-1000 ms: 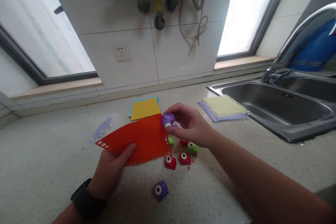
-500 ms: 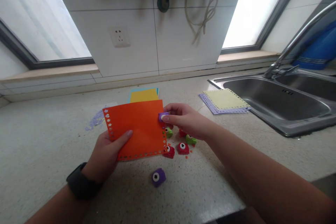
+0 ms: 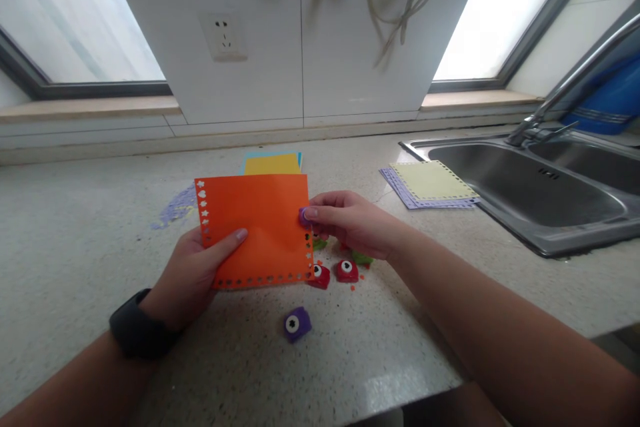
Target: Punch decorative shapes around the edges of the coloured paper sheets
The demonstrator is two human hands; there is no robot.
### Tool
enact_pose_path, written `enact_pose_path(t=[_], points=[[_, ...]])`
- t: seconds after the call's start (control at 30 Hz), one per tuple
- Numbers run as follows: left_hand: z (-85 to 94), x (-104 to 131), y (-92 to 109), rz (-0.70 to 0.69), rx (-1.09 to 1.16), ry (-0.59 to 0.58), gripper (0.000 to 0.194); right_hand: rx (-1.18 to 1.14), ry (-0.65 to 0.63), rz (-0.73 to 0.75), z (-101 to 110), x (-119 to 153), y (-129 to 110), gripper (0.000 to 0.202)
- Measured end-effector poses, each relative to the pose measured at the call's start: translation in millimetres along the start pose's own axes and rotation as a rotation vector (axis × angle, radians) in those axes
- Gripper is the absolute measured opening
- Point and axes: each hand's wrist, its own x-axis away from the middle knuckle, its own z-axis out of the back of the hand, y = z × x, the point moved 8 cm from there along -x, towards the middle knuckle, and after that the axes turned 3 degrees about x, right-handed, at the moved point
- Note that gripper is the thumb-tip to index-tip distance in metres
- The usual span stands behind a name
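Note:
My left hand [image 3: 197,267] grips an orange sheet of paper [image 3: 260,213] at its lower left, thumb on the front face. Small shapes are cut out along the sheet's left, bottom and lower right edges. My right hand [image 3: 355,220] is closed on a small purple craft punch [image 3: 303,217], which sits on the right edge of the paper, thumb on its button. Below the sheet lies another purple punch [image 3: 297,324]. Two red punches [image 3: 347,271] rest near the paper's lower right corner. Green punches [image 3: 362,258] are partly hidden behind the paper and my right hand.
Yellow and blue sheets [image 3: 273,163] lie behind the orange paper. A stack of punched pale yellow and purple sheets [image 3: 433,181] sits beside the steel sink [image 3: 525,193]. Purple paper bits [image 3: 177,207] are scattered at left, and orange bits lie by the punches.
The view has tilted down slightly. Both hands still hold the orange paper and the purple punch at nearly the same place on its right edge; my right thumb now covers more of the punch's button.

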Motion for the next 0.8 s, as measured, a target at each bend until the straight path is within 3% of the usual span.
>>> enact_pose_path(t=[0.57, 0.8], points=[[2.1, -0.5, 0.7, -0.036, -0.075, 0.03, 0.042, 0.042, 0.066, 0.029, 4.0, -1.8, 1.0, 0.023], [3.1, -0.2, 0.4, -0.034, -0.045, 0.046, 0.035, 0.064, 0.069, 0.037, 3.9, -1.8, -0.3, 0.025]])
